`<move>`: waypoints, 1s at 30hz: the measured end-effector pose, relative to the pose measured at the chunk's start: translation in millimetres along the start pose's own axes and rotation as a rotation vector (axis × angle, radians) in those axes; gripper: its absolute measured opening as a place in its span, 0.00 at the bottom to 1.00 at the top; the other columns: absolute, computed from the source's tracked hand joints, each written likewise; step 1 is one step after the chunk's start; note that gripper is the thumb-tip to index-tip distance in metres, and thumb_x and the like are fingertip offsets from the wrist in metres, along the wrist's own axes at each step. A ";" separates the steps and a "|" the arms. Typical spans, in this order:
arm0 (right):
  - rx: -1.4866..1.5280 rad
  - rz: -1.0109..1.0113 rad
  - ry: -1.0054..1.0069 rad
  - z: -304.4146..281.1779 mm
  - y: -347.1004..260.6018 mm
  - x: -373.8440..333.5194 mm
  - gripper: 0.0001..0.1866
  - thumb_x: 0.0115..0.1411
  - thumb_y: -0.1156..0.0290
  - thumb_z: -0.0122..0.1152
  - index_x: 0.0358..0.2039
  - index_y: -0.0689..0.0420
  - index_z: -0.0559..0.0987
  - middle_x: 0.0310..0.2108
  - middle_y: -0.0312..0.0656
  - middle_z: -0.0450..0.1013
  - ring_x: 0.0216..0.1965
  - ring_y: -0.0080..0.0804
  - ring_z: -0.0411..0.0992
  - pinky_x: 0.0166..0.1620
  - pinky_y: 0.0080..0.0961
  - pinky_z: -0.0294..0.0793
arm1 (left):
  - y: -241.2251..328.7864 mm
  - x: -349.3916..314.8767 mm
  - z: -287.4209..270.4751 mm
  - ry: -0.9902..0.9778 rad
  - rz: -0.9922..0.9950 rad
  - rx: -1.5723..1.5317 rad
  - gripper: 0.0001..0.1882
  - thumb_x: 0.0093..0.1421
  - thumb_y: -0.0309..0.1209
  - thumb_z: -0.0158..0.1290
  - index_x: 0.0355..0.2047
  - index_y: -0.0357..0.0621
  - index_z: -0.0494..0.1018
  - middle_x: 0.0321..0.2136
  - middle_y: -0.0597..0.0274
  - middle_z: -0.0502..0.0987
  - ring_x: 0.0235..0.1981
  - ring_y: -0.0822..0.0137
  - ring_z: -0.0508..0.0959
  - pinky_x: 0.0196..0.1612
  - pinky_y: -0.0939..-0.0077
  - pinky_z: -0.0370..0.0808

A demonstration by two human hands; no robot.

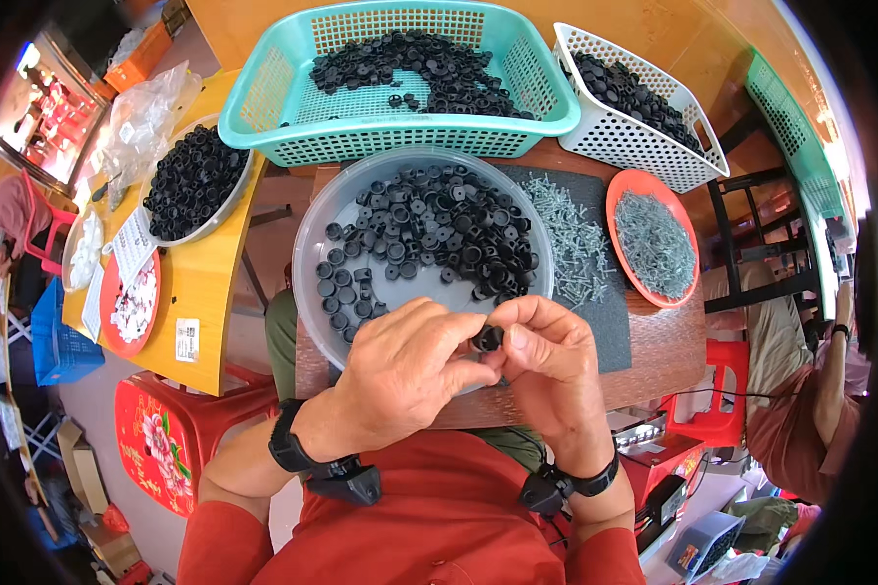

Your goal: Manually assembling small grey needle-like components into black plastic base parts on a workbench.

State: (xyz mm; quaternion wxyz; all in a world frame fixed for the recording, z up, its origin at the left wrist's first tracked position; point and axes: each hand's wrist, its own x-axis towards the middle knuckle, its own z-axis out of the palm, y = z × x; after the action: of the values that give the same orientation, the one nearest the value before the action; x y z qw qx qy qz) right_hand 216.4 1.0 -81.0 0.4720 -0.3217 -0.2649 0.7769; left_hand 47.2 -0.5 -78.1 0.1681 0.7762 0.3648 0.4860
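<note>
A small round black plastic part (488, 338) is pinched between my two hands, just over the near edge of a clear round tub (307, 263). My left hand (400, 366) has its thumb and fingers closed at the part's left side. From the right, the thumb and forefinger of my right hand (556, 375) press on the same part. Fingers hide some of it, so its full shape cannot be made out. Loose black plastic parts (400, 219) of similar look are heaped in the tub. Beside the tub, many screws (571, 239) lie spread on a dark mat (610, 341).
Behind the tub stands a green basket (400, 132) of black parts, with a white basket (644, 156) to its right. A red plate (617, 219) holds more screws. On the yellow table (219, 302) at left are a bowl of black pieces (195, 180) and another red plate (112, 336).
</note>
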 end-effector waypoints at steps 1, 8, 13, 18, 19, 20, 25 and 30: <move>0.000 0.001 0.000 0.8 -0.1 0.3 0.09 0.54 0.77 0.60 0.36 0.65 0.75 0.30 0.42 0.74 0.29 0.23 0.72 0.31 0.18 0.73 | 0.8 0.8 -0.9 -0.029 -0.049 -0.067 0.16 0.40 0.24 0.63 0.30 0.36 0.71 0.18 0.60 0.70 0.18 0.64 0.70 0.20 0.74 0.67; -0.041 0.001 -0.018 4.6 4.1 1.3 0.10 0.55 0.77 0.60 0.36 0.66 0.75 0.30 0.42 0.74 0.28 0.23 0.71 0.32 0.18 0.72 | -4.7 -3.6 -1.4 0.019 -0.050 -0.083 0.14 0.41 0.22 0.62 0.29 0.37 0.71 0.18 0.60 0.71 0.17 0.63 0.71 0.20 0.74 0.67; -0.090 -0.019 -0.019 5.9 3.1 -1.3 0.10 0.54 0.77 0.61 0.37 0.66 0.74 0.31 0.41 0.74 0.29 0.22 0.71 0.33 0.18 0.73 | -1.6 0.7 -3.9 0.035 0.057 0.030 0.14 0.39 0.22 0.63 0.26 0.37 0.69 0.17 0.61 0.70 0.16 0.65 0.70 0.18 0.75 0.66; -0.091 -0.046 -0.066 3.2 5.4 -1.2 0.10 0.53 0.78 0.61 0.37 0.65 0.73 0.33 0.41 0.74 0.31 0.22 0.72 0.34 0.18 0.74 | -1.8 -2.1 -1.0 0.046 0.098 0.063 0.16 0.37 0.23 0.63 0.26 0.37 0.68 0.16 0.63 0.66 0.15 0.66 0.68 0.16 0.75 0.64; -0.092 -0.044 -0.067 3.7 5.8 -1.6 0.10 0.53 0.78 0.61 0.37 0.65 0.73 0.33 0.41 0.74 0.31 0.22 0.72 0.34 0.18 0.74 | -1.6 -2.9 -0.4 0.049 0.099 0.073 0.16 0.37 0.23 0.63 0.26 0.37 0.68 0.15 0.63 0.65 0.15 0.66 0.67 0.15 0.75 0.63; -0.099 -0.067 -0.067 4.5 6.3 -2.3 0.10 0.54 0.78 0.61 0.37 0.65 0.73 0.33 0.41 0.74 0.32 0.22 0.72 0.34 0.18 0.75 | -1.9 -3.5 0.4 0.050 0.097 0.074 0.16 0.37 0.23 0.63 0.26 0.37 0.68 0.15 0.63 0.65 0.15 0.66 0.67 0.15 0.75 0.63; -0.150 -0.180 -0.048 7.4 15.8 -1.8 0.11 0.54 0.78 0.60 0.38 0.65 0.72 0.33 0.42 0.74 0.33 0.22 0.72 0.34 0.18 0.76 | -3.9 -3.3 1.5 0.084 0.131 0.112 0.15 0.38 0.23 0.62 0.24 0.37 0.66 0.15 0.63 0.62 0.14 0.66 0.66 0.14 0.74 0.61; -0.139 -0.205 -0.065 5.7 19.5 -0.6 0.11 0.55 0.78 0.59 0.39 0.66 0.72 0.34 0.43 0.73 0.33 0.23 0.72 0.34 0.20 0.76 | -4.2 -4.9 2.1 0.069 0.120 0.127 0.14 0.39 0.23 0.61 0.23 0.38 0.65 0.14 0.63 0.60 0.14 0.66 0.65 0.14 0.74 0.61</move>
State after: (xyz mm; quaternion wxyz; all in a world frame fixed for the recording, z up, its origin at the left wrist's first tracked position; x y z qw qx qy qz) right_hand 201.3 -8.3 -91.1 0.5168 -0.2996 -0.3648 0.7142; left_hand 46.1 -1.1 -84.8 0.0766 0.7886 0.3532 0.4974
